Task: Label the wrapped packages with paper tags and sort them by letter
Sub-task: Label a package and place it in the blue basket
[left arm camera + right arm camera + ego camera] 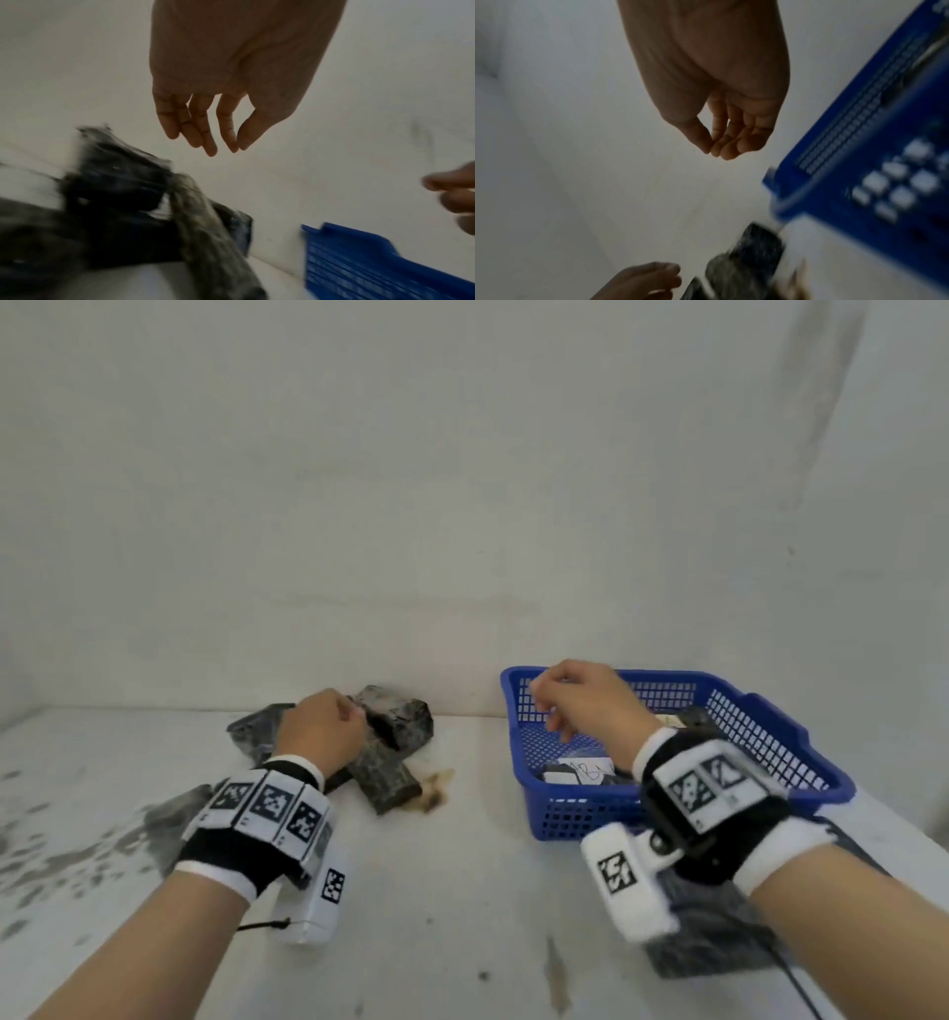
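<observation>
a: where do we stand? we take the blue basket (pixel 801 742) as our marker.

b: our left hand (pixel 321 729) hangs over the heap of dark wrapped packages (pixel 390 737), which lies to the left of the basket against the wall. the left wrist view shows the fingers (pixel 195 125) loose and hanging down, thumb near the forefinger, nothing between them.

a: and the right hand (pixel 583 698)?

b: above the basket's far left corner, fingers loosely curled, thumb tip close to the fingertips. we see no tag or package in it in the right wrist view, so we call it empty.

a: tags?

b: a white paper tag (pixel 590 770) with handwriting lies inside the basket near its front wall, on something dark. the letters are too blurred for us to read with confidence. another dark package (pixel 714 937) sits on the table (pixel 462 891) in front of the basket, partly under our right wrist.

a: what could go wrong from here?

b: we judge the heap is the risk: the packages overlap, so lifting one may drag or tip its neighbours. they all look alike, so an unlabelled one could be mistaken for another and sorted under the wrong letter.
</observation>
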